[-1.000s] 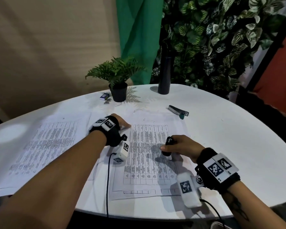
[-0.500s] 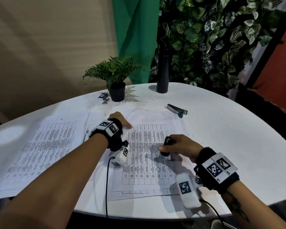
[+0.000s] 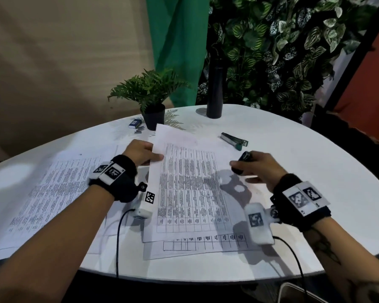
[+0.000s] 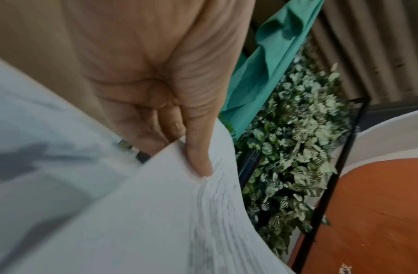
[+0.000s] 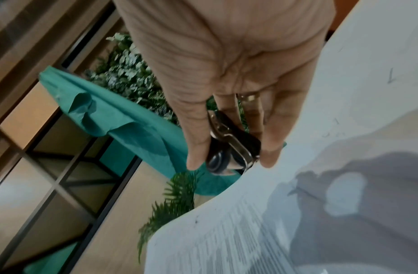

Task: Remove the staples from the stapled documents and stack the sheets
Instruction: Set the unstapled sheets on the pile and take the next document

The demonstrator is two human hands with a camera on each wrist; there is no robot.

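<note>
My left hand pinches the left edge of the top printed sheet, thumb on top, and lifts it off the sheet underneath. The left wrist view shows the thumb pressing the curved sheet with fingers behind it. To the right of the sheet, my right hand grips a black staple remover. In the right wrist view the staple remover sits between thumb and fingers, above the paper. A separate pile of printed sheets lies at the left.
On the white round table lie a stapler, a small staple box with loose staples, a potted fern and a black bottle. Cables run from both wrist cameras over the near table edge.
My left hand has taken the top sheet's left edge and raised it; the sheet has shifted up and away. My right hand has moved off the paper to the right with the staple remover.
</note>
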